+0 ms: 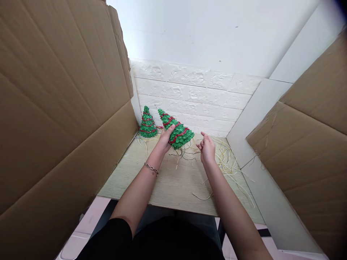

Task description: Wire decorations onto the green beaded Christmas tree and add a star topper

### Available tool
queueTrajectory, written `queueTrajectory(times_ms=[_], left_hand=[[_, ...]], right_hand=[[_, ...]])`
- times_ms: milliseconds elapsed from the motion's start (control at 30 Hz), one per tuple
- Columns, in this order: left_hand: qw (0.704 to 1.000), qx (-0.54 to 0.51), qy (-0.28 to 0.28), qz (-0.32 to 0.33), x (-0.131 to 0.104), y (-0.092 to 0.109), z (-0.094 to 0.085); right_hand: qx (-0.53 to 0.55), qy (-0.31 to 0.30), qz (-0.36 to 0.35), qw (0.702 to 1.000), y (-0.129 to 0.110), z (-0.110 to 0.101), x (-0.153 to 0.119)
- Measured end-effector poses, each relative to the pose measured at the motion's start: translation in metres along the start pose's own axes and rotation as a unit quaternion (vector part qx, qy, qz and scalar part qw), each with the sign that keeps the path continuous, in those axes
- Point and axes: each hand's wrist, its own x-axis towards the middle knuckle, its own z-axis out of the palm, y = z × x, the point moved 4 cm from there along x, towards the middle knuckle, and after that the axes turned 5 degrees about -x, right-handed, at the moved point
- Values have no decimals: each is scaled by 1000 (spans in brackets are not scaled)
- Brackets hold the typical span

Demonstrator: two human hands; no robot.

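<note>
A green Christmas tree ornament (pixel 179 134) with red garlands lies tilted in my left hand (pixel 166 139), its tip toward the upper left and its base toward the lower right. My left thumb rests across its front, while the other fingers are hidden behind it. Thin wires (pixel 181 155) show below its base. To the right of the base, apart from it, is my right hand (pixel 207 147). Its fingers are partly bent and spaced apart, with nothing visible between them. A second Christmas tree ornament (pixel 148 124) stands upright at the back left of the table.
Loose white and yellowish wires (pixel 226 159) lie tangled on the right of the wooden table (pixel 173 187). One wire (pixel 202 198) is near the front edge. Cardboard sheets (pixel 108 141) rise at left and right. A white brick-patterned wall (pixel 189 88) stands behind.
</note>
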Motion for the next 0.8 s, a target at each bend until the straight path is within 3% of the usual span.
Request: queueTrajectory(times_ms=[100,333,500,667,800], left_hand=[[999,9,29,29,1,0,-1],[998,44,45,16,-2,-5,3],[998,48,10,-39,-7,-12,12],[990,9,-91,-104,-9,-17,20],[986,35,-96,-129,-9,-18,17]], right_hand=[[-63,0,-52,997,-5,1,-4],[-164,-92,-173,967,-18,18,-34],[-159,-59,-229,959,-18,19,-42],[-88,7,-163,983,-15,8,-23],[-1,27,-65,997,-9,0,-5]])
